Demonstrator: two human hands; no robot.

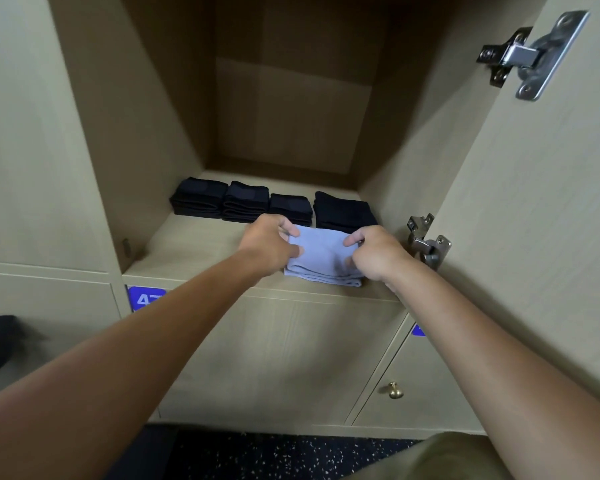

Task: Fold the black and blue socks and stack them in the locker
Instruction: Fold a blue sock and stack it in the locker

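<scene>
Now we pinch the blue socks point(321, 258) with both hands, left hand point(269, 244) and right hand point(378, 252), on the locker point(194, 247) floor just before four black stacks point(274, 206).

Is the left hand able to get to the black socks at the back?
Probably yes. The left hand holds the blue socks just in front of the black socks, with nothing between them. It would have to let go first.
</scene>
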